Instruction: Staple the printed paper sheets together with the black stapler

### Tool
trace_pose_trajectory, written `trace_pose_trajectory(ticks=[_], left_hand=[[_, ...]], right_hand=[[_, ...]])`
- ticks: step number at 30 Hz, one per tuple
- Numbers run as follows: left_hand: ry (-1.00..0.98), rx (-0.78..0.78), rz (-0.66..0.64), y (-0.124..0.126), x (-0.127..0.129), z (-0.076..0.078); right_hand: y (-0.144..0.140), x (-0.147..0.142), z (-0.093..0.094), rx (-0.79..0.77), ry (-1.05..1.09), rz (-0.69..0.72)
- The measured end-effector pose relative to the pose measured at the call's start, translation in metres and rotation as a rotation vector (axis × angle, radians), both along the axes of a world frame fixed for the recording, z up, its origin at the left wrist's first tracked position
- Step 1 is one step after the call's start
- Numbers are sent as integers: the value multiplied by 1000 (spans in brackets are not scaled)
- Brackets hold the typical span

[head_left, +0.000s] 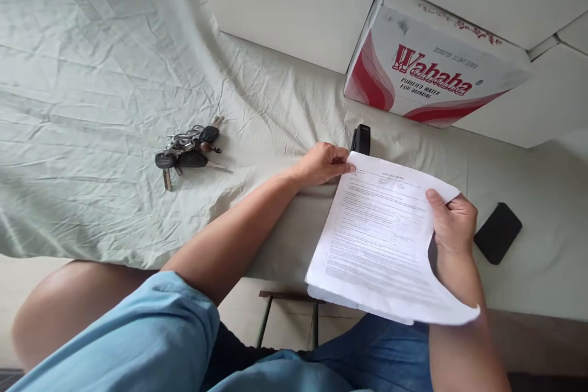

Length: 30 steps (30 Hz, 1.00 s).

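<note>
Several printed sheets of paper [381,226] hang between my two hands, tilted, with the lower edge out past the table's front edge. My left hand [327,162] pinches the upper left corner of the sheets. Along the right edge, my right hand [452,217] grips them with the thumb on top; its other fingers are mostly hidden behind the paper. Just behind the top left corner lies a black stapler [361,138], partly covered by the sheets and close to my left fingers. The paper curls at its lower right corner over my right forearm.
A bunch of keys [188,150] lies on the pale green cloth [92,92] to the left. A black phone [498,233] rests right of my right hand. At the back stands a Wahaha water carton [432,67] against white panels [294,0].
</note>
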<state>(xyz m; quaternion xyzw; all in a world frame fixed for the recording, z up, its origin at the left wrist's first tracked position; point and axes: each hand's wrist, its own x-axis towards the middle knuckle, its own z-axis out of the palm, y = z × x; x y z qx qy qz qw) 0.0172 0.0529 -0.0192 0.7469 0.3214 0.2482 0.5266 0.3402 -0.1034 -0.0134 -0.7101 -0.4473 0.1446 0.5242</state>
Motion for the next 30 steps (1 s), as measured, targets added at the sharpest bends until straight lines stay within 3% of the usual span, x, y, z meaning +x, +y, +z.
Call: trace_pose_trajectory(ticks=[6, 9, 14, 21, 30], left_hand=[[-92, -38, 217, 0, 3, -4], [-120, -43, 202, -3, 1, 0], [-193, -189, 124, -5, -2, 3], [-154, -183, 123, -5, -4, 3], [-234, -286, 149, -6, -3, 2]], right_hand=[[6, 9, -9, -52, 377, 82], [8, 15, -14, -19, 327, 22], [9, 23, -17, 44, 218, -28], [12, 26, -17, 76, 275, -73], [10, 32, -9, 53, 323, -78]])
